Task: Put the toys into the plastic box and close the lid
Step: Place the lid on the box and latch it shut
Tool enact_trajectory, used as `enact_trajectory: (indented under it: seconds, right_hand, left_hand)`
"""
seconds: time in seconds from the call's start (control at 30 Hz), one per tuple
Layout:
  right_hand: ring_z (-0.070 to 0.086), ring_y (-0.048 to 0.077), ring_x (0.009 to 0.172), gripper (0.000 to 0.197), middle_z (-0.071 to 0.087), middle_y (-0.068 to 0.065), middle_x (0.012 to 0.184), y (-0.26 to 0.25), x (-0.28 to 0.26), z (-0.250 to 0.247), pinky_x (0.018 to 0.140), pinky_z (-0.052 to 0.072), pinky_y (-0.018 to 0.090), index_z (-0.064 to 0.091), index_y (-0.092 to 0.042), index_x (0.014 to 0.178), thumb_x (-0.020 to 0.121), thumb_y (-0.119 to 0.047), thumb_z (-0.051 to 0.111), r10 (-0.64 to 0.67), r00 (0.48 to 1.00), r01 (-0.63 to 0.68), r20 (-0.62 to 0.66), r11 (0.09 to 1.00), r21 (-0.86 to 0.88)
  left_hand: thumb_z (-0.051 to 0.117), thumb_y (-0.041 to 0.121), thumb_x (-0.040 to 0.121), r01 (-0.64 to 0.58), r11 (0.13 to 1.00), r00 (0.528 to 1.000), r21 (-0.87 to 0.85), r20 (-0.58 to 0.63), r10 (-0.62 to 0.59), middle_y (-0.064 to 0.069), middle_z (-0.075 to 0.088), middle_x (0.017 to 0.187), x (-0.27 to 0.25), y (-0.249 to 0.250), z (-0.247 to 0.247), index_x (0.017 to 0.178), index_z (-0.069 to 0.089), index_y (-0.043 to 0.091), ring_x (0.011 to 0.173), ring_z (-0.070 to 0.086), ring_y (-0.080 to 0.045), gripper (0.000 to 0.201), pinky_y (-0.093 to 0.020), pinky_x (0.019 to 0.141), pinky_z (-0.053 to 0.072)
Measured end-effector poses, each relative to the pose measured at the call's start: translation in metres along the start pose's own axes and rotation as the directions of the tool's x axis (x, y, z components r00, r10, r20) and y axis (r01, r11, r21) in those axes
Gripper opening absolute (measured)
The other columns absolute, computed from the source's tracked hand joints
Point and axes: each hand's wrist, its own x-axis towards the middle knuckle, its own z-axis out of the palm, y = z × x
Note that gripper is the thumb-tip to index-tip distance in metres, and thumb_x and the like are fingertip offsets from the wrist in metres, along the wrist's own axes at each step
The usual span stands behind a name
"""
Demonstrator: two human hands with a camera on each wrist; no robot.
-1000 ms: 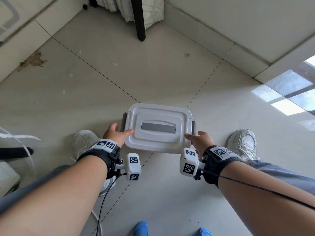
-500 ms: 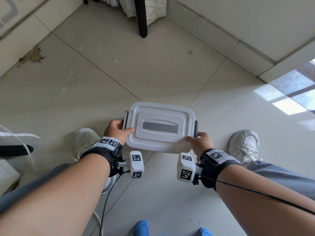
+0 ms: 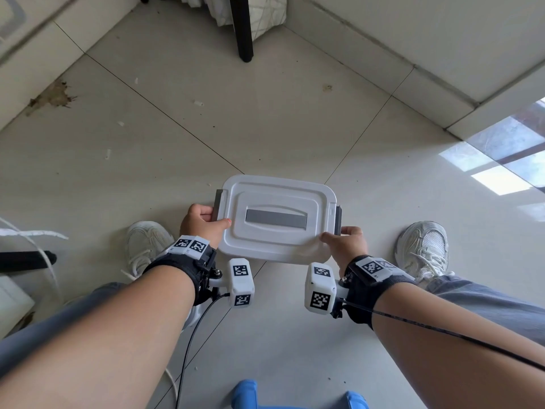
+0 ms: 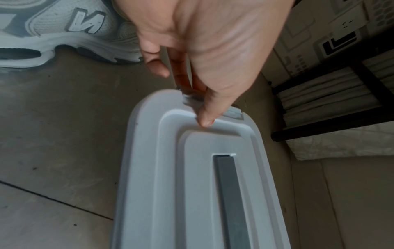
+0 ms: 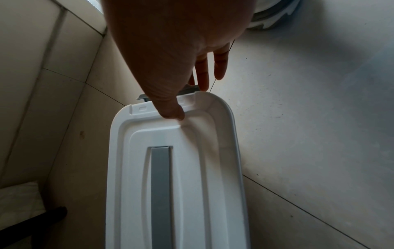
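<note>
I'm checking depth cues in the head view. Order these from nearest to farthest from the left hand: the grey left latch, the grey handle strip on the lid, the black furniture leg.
1. Grey left latch, touching the left hand.
2. Grey handle strip, mid-lid, to the hand's right.
3. Black furniture leg, far ahead on the floor.

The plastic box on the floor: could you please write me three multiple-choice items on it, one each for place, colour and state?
1. Where does the plastic box sit?
A. on a table
B. on the floor between two white shoes
C. on a blue stool

2. What colour is the strip set in the lid?
A. grey
B. red
C. yellow

3. How is the lid now?
A. leaning against the wall
B. lying beside the box
C. on the box, a thumb on each end

Key: 1 B, the left shoe and right shoe flank it on the tiles. 2 A, the head view shows it grey. 3 C, the left hand and right hand press it there.
</note>
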Motion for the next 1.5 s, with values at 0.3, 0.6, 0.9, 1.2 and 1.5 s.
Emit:
enact_trajectory:
  seconds: [0.3,0.6,0.9,1.2,1.5]
  right_hand:
    - [0.056,0.022,0.077,0.051,0.052,-0.002,0.078,0.0,-0.001,0.003,0.072,0.047,0.031,0.047,-0.011,0.121,0.076,-0.017,0.068,-0.016,0.999,0.017,-0.035,1.0,0.026]
    - [0.058,0.023,0.082,0.049,0.059,0.007,0.098,-0.001,-0.005,0.002,0.075,0.05,0.032,0.048,-0.011,0.122,0.077,-0.016,0.066,-0.053,0.998,0.053,-0.034,0.999,-0.006]
    - [0.059,0.026,0.084,0.028,0.06,0.008,0.105,0.003,-0.007,0.001,0.067,0.041,0.028,0.045,-0.019,0.095,0.074,-0.022,0.063,-0.212,0.977,0.2,-0.039,0.959,-0.198]
    - [0.051,0.024,0.086,0.023,0.048,0.001,0.102,0.001,-0.012,-0.001,0.077,0.042,0.032,0.043,-0.02,0.095,0.078,-0.025,0.057,-0.271,0.962,0.251,-0.021,0.913,-0.322]
    - [0.049,0.026,0.081,0.016,0.045,-0.002,0.098,-0.002,-0.02,-0.005,0.068,0.038,0.031,0.04,-0.021,0.091,0.081,-0.029,0.051,-0.325,0.946,0.286,0.005,0.824,-0.488]
  left_hand:
    - [0.072,0.018,0.076,-0.011,1.0,0.999,-0.023,-0.047,0.01,-0.005,0.066,0.111,-0.001,0.001,0.005,0.111,0.059,0.011,0.085,0.057,-0.018,0.038,-0.026,0.076,0.043]
    - [0.068,0.03,0.084,0.004,1.0,0.994,-0.018,0.105,-0.002,-0.004,0.049,0.141,-0.017,-0.012,0.002,0.146,0.031,0.027,0.107,0.052,-0.018,0.072,-0.025,0.089,0.038]
    - [0.063,0.03,0.088,-0.021,1.0,0.995,-0.007,0.093,0.022,-0.002,0.057,0.134,-0.025,-0.012,0.006,0.146,0.034,0.028,0.094,0.051,-0.016,0.065,-0.022,0.082,0.037]
    - [0.065,0.028,0.087,-0.043,0.998,0.995,-0.04,0.093,0.047,0.0,0.063,0.125,-0.02,-0.02,0.008,0.142,0.04,0.028,0.091,0.055,-0.015,0.06,-0.023,0.08,0.04]
    - [0.065,0.029,0.087,-0.039,0.999,0.995,-0.028,0.092,0.041,0.0,0.064,0.118,-0.021,-0.018,0.007,0.141,0.041,0.028,0.088,0.057,-0.016,0.059,-0.023,0.078,0.041]
